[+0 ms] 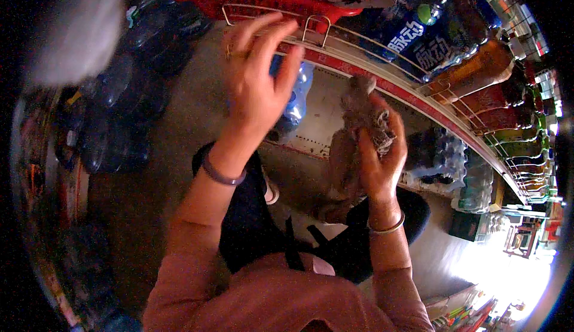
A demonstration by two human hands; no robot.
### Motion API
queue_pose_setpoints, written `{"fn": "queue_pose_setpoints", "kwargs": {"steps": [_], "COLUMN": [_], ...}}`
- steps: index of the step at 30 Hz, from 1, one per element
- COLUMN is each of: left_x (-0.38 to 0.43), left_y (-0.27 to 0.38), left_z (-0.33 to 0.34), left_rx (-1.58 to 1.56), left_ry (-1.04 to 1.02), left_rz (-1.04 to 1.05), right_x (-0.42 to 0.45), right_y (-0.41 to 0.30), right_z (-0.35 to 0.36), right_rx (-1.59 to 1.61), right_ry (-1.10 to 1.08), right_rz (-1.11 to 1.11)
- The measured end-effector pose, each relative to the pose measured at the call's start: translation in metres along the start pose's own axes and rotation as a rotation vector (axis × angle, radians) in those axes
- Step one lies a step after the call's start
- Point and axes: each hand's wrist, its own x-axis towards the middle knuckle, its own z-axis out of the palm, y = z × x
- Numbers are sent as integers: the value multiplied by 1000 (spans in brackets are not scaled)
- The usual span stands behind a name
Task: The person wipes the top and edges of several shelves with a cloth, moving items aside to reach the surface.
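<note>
My right hand (383, 166) is closed around a crumpled grey-brown cloth (356, 101), which hangs down below the fingers. The cloth is close to the red front edge of a shelf (390, 81). My left hand (258, 78) is raised with nothing in it, thumb and fingers apart and slightly blurred. It is near a low wire guard (317, 18) on that shelf, just below a red plastic basket (264, 3) that holds printed packets. Partly behind my left thumb, blue-wrapped bottles (297, 101) rest on a perforated metal lower shelf (320, 114).
Large drink bottles with dark labels (417, 40) and orange bottles (482, 69) line the upper shelf to the right. Wrapped bottle packs (441, 157) sit lower down. Dark, clear-wrapped bottles (112, 116) are stacked at left. A whitish blurred object (80, 27) is at upper left.
</note>
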Motion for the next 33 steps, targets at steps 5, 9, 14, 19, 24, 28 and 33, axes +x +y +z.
{"fn": "queue_pose_setpoints", "kwargs": {"steps": [5, 9, 14, 19, 24, 28, 33], "left_x": [8, 8, 4, 16, 8, 20, 32], "left_y": [-29, -32, -38, -74, -111, -110, -122], "left_z": [42, 47, 40, 11, 8, 1, -19], "left_rx": [157, 155, 77, 191, -775, -1074, -1379], "left_ry": [226, 230, 338, 626, 479, 296, 98], "left_rz": [36, 46, -16, -309, -1026, -1124, -1238], "right_x": [56, 83, 94, 93, 93, 106, 125], "right_y": [-34, -21, -17, -10, -11, -38, -42], "right_z": [20, 44, 41, 35, 40, 32, 30], "right_rx": [-486, -689, -786, -711, -214, -179, -230], "right_ry": [96, -12, -16, 41, 97, -106, -247], "right_rz": [-348, -461, -473, -476, -189, -102, -99]}}
